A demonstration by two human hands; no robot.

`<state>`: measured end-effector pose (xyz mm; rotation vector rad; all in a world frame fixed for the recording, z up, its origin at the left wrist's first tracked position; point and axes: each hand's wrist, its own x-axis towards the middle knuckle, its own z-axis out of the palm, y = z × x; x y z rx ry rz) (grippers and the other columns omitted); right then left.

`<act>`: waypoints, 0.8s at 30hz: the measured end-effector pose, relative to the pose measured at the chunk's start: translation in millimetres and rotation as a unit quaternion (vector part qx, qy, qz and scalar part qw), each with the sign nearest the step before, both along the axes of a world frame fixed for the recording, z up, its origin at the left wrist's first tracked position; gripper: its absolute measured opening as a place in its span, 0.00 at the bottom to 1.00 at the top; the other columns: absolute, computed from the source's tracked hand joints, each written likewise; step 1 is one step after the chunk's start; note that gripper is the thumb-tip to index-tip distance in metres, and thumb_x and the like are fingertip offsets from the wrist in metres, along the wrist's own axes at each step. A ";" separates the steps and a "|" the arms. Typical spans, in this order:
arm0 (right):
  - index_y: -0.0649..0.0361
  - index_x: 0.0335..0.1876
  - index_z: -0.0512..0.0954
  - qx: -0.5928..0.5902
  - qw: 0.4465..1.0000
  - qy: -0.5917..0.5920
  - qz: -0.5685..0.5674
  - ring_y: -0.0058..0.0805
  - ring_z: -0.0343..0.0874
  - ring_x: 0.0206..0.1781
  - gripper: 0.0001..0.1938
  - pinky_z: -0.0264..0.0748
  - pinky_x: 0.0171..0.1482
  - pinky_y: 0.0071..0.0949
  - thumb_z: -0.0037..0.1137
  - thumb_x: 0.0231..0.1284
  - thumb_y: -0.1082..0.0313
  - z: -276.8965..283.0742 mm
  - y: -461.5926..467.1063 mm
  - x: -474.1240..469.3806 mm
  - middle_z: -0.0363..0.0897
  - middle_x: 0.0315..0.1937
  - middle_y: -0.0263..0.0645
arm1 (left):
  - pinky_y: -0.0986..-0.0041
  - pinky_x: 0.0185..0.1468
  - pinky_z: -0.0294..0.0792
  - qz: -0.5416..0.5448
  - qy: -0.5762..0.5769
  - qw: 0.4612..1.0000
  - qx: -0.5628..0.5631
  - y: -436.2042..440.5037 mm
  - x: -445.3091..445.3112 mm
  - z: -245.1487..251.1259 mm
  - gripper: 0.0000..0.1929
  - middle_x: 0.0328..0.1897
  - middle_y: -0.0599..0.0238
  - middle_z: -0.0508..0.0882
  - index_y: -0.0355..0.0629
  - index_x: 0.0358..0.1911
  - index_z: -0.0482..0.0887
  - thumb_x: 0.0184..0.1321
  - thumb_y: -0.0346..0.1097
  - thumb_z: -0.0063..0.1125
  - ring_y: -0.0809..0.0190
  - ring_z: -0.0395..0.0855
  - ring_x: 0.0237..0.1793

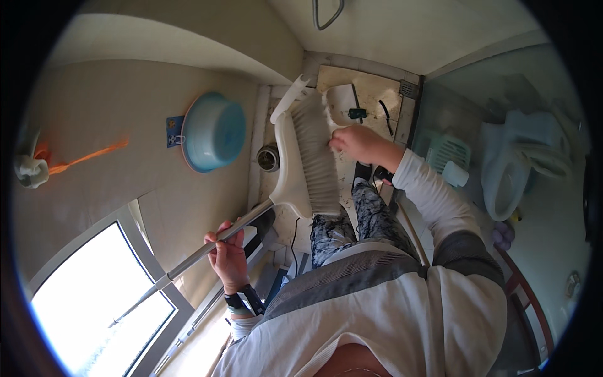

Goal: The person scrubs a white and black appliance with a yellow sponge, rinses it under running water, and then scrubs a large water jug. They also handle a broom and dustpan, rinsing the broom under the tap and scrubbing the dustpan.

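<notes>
My left hand (229, 258) is wrapped around the metal pole (193, 259) of a broom, held up at a slant. The white plastic broom head (288, 160) is raised in front of my legs, with its pale grey bristles (316, 160) facing right. At the bristle tips, the fingers of my right hand (362, 145) are drawn together. Whether they pinch bristles or something caught there cannot be made out. Beyond the broom, a white dustpan (341, 101) lies on the floor, with a small dark object (357, 113) at its edge.
A jar (268, 158) stands on the floor by the left wall. A blue basin (216, 132) hangs from a wall hook. Right of the dustpan lies a black strip (386, 117). A glass panel (532, 198) borders the right side, and a bright window (101, 301) is at lower left.
</notes>
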<state>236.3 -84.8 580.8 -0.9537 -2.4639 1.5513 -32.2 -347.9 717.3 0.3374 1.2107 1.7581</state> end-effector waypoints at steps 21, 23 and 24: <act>0.64 0.32 0.72 0.038 0.931 0.174 -0.318 0.32 0.70 0.28 0.17 0.67 0.35 0.31 0.41 0.66 0.56 -19.8 54.9 47.8 0.71 0.23 0.42 | 0.61 0.59 0.70 -0.105 -0.005 0.994 0.000 64.2 22.6 -6.6 0.08 0.55 0.49 0.74 0.48 0.42 0.69 0.62 0.34 0.52 0.51 0.76 0.54; 0.62 0.29 0.72 -0.058 0.883 0.149 -0.440 0.26 0.65 0.25 0.16 0.65 0.31 0.27 0.40 0.66 0.57 -26.1 60.7 72.6 0.69 0.21 0.37 | 0.61 0.59 0.69 -0.117 0.011 0.993 0.012 68.7 20.6 -5.3 0.07 0.56 0.49 0.74 0.48 0.41 0.69 0.62 0.33 0.51 0.51 0.76 0.54; 0.61 0.28 0.71 -0.093 0.896 0.156 -0.404 0.22 0.63 0.23 0.16 0.63 0.28 0.25 0.39 0.66 0.58 -28.2 56.7 79.7 0.67 0.20 0.34 | 0.61 0.60 0.69 -0.109 0.018 0.994 0.016 71.4 20.5 -5.2 0.07 0.55 0.49 0.74 0.48 0.41 0.69 0.62 0.33 0.51 0.51 0.76 0.54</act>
